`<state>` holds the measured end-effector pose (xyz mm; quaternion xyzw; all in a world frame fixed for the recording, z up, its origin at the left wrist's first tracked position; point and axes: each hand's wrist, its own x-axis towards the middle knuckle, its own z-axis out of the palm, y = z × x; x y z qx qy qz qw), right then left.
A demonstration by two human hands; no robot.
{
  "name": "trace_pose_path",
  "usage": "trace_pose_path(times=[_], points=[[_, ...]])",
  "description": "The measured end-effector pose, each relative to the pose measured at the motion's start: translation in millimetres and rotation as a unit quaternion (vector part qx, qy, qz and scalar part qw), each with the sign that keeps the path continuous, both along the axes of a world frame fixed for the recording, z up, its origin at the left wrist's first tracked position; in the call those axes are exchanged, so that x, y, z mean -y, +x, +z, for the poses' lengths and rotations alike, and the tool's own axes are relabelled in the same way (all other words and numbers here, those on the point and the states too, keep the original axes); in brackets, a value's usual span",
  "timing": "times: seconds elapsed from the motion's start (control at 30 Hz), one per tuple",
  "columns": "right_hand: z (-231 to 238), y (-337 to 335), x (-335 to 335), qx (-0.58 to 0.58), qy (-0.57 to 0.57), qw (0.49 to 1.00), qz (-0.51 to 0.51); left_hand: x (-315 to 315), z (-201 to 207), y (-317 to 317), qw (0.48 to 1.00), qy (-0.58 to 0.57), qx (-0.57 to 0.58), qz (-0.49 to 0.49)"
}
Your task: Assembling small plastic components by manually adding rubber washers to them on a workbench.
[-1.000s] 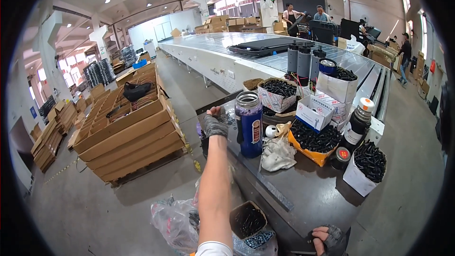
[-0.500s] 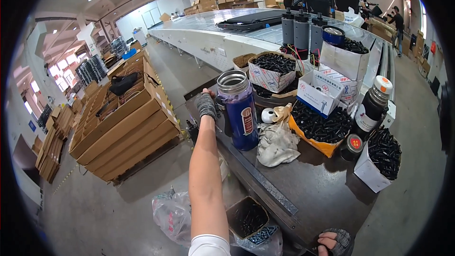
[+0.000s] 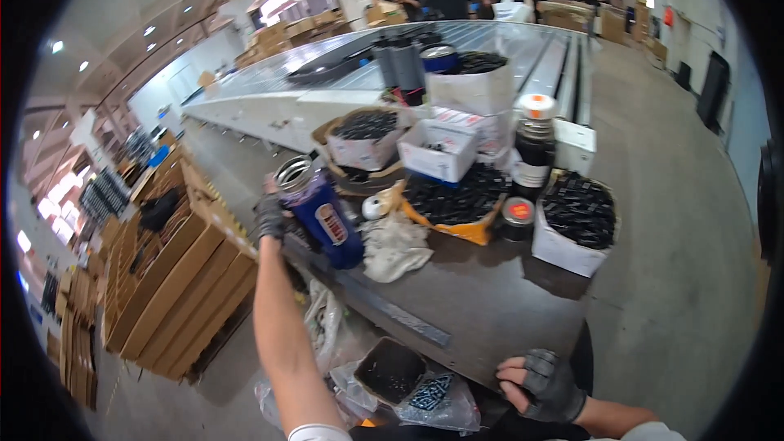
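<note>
My left hand (image 3: 269,216), in a grey fingerless glove, reaches to the table's left edge beside a large blue flask (image 3: 331,224) with an open steel mouth. Its fingers are blurred and partly hidden behind the flask. Near the front edge of the dark table (image 3: 506,302), my right hand (image 3: 543,384) rests with its gloved fingers curled in; nothing shows in them. A crumpled whitish cloth (image 3: 394,247) lies right of the flask. Behind the cloth sits an orange-rimmed container (image 3: 457,230) heaped with small black parts.
A white box of black parts (image 3: 572,260) stands at the table's right edge, near a dark bottle (image 3: 535,151) and a small jar (image 3: 518,219). Below the front edge are a bin (image 3: 392,371) and bagged screws (image 3: 431,392). Stacked cartons (image 3: 180,294) stand left; people work beyond the conveyor.
The view has swung to the right, so the table and its things sit further left. More of my right hand and forearm has come into view over the table's front edge.
</note>
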<state>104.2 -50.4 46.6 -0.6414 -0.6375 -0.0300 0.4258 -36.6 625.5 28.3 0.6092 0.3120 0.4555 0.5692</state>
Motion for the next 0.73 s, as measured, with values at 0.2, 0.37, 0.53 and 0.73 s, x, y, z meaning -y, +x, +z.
trace_pose_path(times=[0.2,0.37,0.53,0.73], points=[[-7.9,-2.4,8.4,0.000,0.008,1.000,-0.006,101.3,59.8,-49.9,0.950,-0.007,0.303,0.075],[-11.7,0.7,14.4,0.020,0.053,0.998,-0.014,223.7,32.4,-100.8,0.897,-0.006,0.439,-0.046],[-16.0,2.3,10.7,0.025,0.071,0.997,0.005,382.4,-51.0,-157.0,0.891,-0.107,0.440,0.016],[-25.3,-2.4,17.6,0.026,0.067,0.997,0.013,535.6,-118.5,-137.2,0.903,-0.171,0.384,-0.088]])
